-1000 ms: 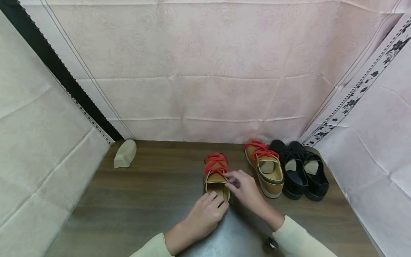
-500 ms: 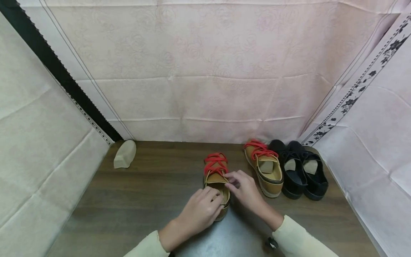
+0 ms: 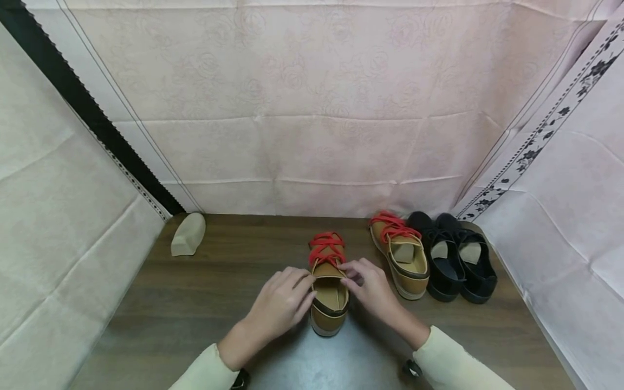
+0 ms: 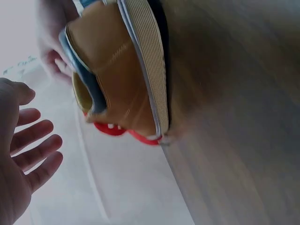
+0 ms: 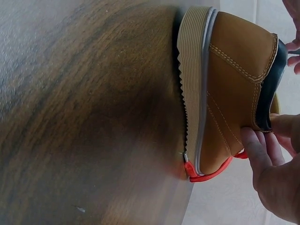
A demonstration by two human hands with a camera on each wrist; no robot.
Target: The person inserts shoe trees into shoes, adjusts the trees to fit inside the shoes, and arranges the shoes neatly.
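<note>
A tan shoe (image 3: 327, 324) with red laces sits upright on the wooden floor, its heel towards me. Its opening shows a bare lining. My right hand (image 3: 371, 288) pinches the right side of the collar; the right wrist view has the thumb at the collar's edge and the fingers against the tan side (image 5: 229, 89). Beside the left edge of the opening is my left hand (image 3: 281, 301). Its fingers (image 4: 40, 154) are loosely spread in the left wrist view, apart from the shoe, and hold nothing.
To the right stand the matching tan shoe (image 3: 411, 281) and a pair of black shoes (image 3: 480, 290), each with a cream insert inside. A loose cream toe-shaped insert (image 3: 189, 234) lies at the far left. Cloth-covered walls (image 3: 302, 151) border the wooden floor (image 3: 234, 244).
My left hand has moved from the shoe's heel forward and left to beside its opening, uncovering the heel. The right hand has stayed at the collar.
</note>
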